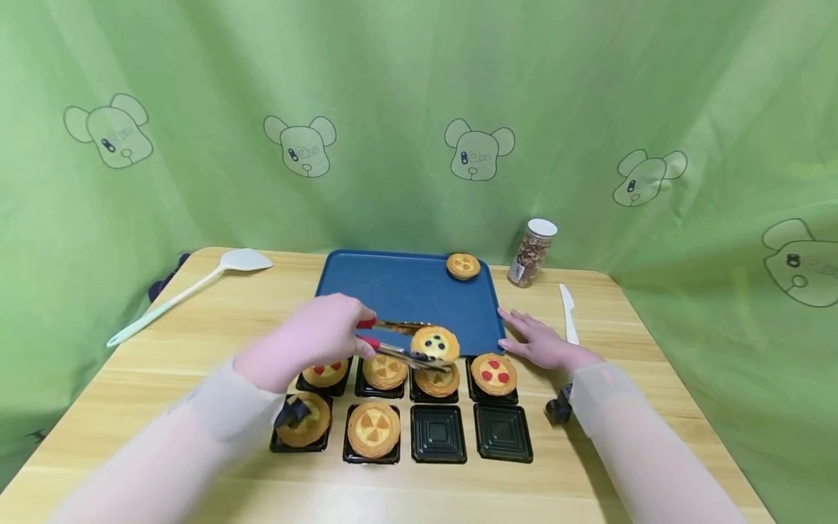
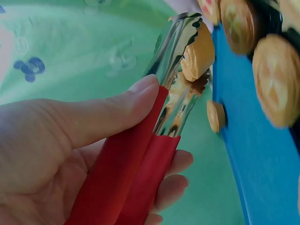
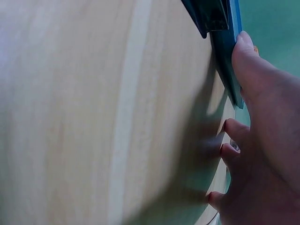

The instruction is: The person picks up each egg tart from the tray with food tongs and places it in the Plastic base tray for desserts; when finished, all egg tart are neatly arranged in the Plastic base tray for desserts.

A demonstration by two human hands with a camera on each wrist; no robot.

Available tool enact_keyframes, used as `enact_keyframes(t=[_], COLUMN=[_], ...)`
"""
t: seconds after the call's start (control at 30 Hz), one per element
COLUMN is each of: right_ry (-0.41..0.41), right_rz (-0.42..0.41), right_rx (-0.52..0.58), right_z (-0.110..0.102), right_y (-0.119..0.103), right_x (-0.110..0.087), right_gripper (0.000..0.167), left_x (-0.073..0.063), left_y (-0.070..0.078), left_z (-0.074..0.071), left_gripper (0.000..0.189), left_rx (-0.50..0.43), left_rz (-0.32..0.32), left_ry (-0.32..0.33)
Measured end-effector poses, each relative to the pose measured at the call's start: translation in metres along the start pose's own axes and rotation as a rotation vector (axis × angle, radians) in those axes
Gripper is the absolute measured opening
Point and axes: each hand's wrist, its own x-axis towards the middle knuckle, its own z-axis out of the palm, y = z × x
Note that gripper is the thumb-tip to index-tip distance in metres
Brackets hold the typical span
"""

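Observation:
My left hand [image 1: 308, 338] grips red-handled metal tongs [image 2: 140, 154], with the thumb on top and fingers curled beneath. Between the tong tips is a blueberry-topped tart [image 1: 436, 343], tilted, above the back row of black trays. In the head view it overlaps a plain tart [image 1: 437, 383]. My right hand [image 1: 540, 345] lies at the right edge of a blue tray [image 1: 399, 287], fingers spread. In the right wrist view its thumb [image 3: 244, 54] presses the tray's edge while the other fingertips reach down to the table. One tart [image 1: 463, 266] sits in the tray's far right corner.
Red-topped tarts [image 1: 494, 375] and several plain tarts [image 1: 373, 431] sit in small black square trays. Two more such trays [image 1: 439, 434] show their stepped bottoms at front right. A jar [image 1: 532, 255], a white knife [image 1: 568, 313] and a spatula [image 1: 190, 290] flank the blue tray.

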Motion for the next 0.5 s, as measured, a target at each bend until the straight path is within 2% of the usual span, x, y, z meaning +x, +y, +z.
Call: enact_keyframes(t=[0.27, 0.5], right_ry=[0.008, 0.001], right_rz=[0.015, 0.028], right_rx=[-0.003, -0.02], right_z=[0.0, -0.002], right_y=[-0.004, -0.009], right_x=[0.001, 0.0], right_gripper=[0.075, 0.072], left_x=[-0.028, -0.043], left_y=[0.014, 0.015], left_z=[0.016, 0.032], left_gripper=[0.059, 0.056], left_rx=[-0.018, -0.017], left_rz=[0.048, 0.103], left_ry=[-0.005, -0.014])
